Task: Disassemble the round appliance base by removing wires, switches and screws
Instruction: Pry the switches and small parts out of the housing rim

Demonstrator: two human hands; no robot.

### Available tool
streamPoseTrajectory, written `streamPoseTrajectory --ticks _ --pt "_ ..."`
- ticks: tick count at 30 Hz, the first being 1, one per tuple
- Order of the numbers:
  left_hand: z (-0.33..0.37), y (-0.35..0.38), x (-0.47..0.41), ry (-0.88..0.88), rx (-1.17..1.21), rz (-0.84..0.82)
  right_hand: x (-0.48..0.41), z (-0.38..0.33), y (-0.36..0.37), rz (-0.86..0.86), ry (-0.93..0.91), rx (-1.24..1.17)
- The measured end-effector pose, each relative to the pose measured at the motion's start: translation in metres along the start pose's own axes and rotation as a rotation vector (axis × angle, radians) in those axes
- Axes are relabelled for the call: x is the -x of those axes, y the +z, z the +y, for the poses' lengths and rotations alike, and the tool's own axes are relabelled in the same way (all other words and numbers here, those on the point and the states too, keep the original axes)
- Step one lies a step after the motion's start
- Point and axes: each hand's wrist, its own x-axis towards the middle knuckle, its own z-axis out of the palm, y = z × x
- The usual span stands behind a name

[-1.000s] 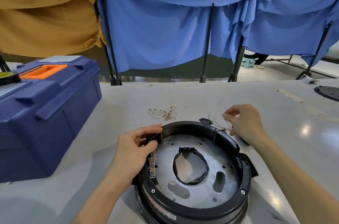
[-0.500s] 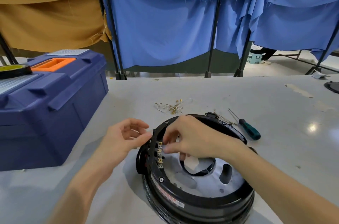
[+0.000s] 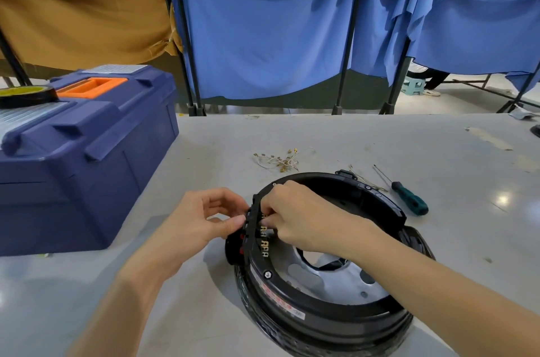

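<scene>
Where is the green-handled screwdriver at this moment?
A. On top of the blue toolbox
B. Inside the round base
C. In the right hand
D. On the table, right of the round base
D: the screwdriver lies on the table just right of the round base, with nothing holding it.

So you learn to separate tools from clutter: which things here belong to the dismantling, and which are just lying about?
Job: round base, switch block, left hand, right hand, screwdriver, loose wires.
Lying about: blue toolbox, tape roll on it.
</scene>
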Motion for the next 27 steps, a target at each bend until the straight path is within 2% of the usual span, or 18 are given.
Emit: streamPoseTrajectory --ticks 11,23,27 --pt "0.001 0.004 -0.002 -0.022 -0.022 0.048 0.0 -0.008 0.009 0.088 0.057 0.009" --pt "0.001 0.005 -0.001 -0.032 -0.039 0.05 0.0 -0.002 0.013 0.1 0.025 -0.034" --pt "0.002 0.005 -0.001 -0.045 -0.025 0.054 -0.003 -0.005 0.015 0.123 0.029 0.08"
